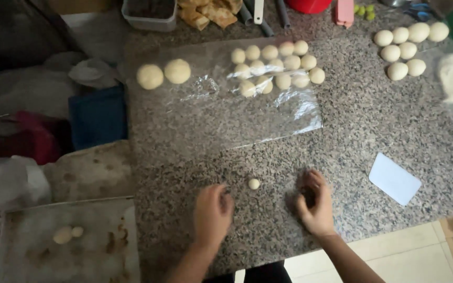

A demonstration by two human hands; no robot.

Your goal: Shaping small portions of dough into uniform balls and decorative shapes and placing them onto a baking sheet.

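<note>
**Small dough ball sitting loose between two hands on the granite bench**

So here's the scene: a small, round, pale dough ball (254,184) sits on the speckled grey granite bench (373,126), not far from the front edge, roughly midway between the two hands and touching neither.

The left hand (212,214) is palm-down on the bench with fingers curled under. It's blurred, so I can't tell if it's got anything in it. The right hand (315,203) is cupped on the stone with fingers bent in. Could be a piece of dough under there, but nothing shows, so can't tell that either.

Direction-wise, the ball is about round, so it has no real long axis and doesn't point anywhere.

Further back, a clear plastic sheet (221,120) covers the rear middle of the bench, with a cluster of pale dough balls (279,68) and two bigger dough balls (163,73) near its left rear corner. Another group of dough balls (407,47) sits toward the right rear corner, and a white flat plastic scraper (394,178) lies right of the right hand.

What could go wrong, I reckon: the loose ball is close to the front edge, so a bump from either hand could roll it off onto the floor (round things roll any way). Bare stone could also make it stick.
</note>
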